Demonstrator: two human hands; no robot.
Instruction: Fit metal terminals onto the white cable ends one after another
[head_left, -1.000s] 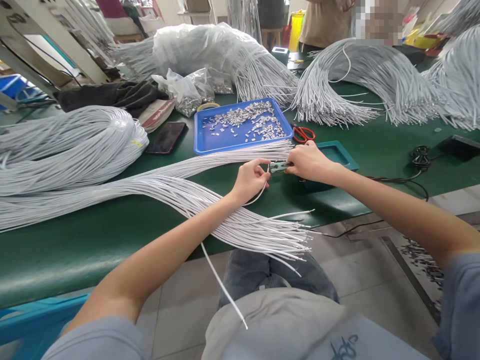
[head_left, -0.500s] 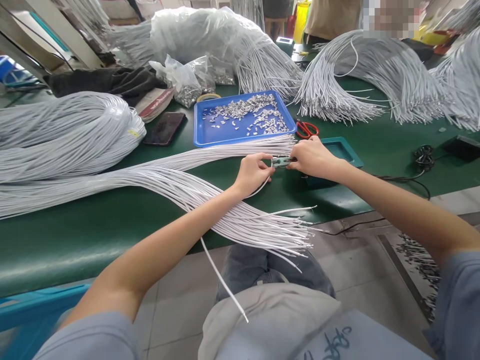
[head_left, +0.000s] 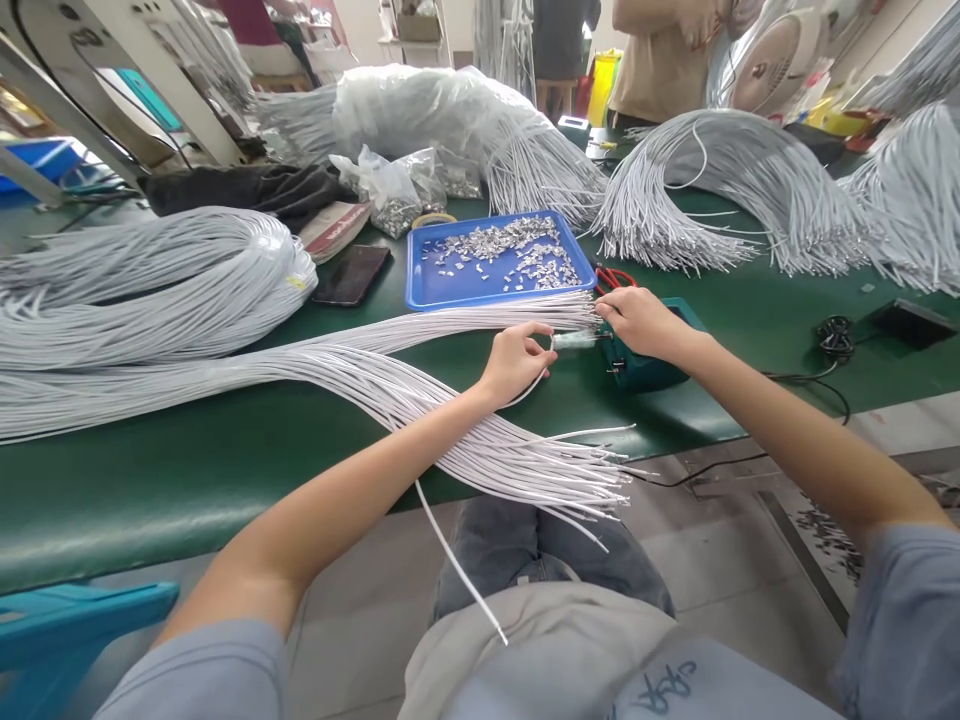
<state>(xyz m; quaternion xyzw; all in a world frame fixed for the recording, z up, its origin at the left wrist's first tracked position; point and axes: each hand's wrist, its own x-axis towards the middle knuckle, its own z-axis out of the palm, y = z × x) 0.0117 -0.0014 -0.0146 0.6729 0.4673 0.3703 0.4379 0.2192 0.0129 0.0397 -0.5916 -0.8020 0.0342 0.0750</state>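
My left hand (head_left: 517, 362) is closed in a pinch on a white cable (head_left: 534, 386), which curves down below the fingers. A small pale-green tool (head_left: 576, 341), blurred, lies between that hand and a dark green box (head_left: 651, 368). Its darker end reaches the box; whether the left fingertips also grip it is unclear. My right hand (head_left: 637, 318) is above the box, fingers bent together at the tips of the upper white cable bundle (head_left: 480, 318). What those fingers hold is hidden. A lower bundle of white cables (head_left: 517, 465) fans out beneath my left forearm.
A blue tray (head_left: 465, 297) holds many small metal pieces, with red-handled scissors (head_left: 616, 278) beside it. A phone (head_left: 352, 276) and a large coiled cable bundle (head_left: 172, 275) are at left. More cable bundles (head_left: 660, 200) stand behind. Another person (head_left: 660, 60) stands across the table.
My right hand has come off the pale-green tool and moved slightly right, over the green box. My left hand keeps its pinch. The whole view has shifted slightly.
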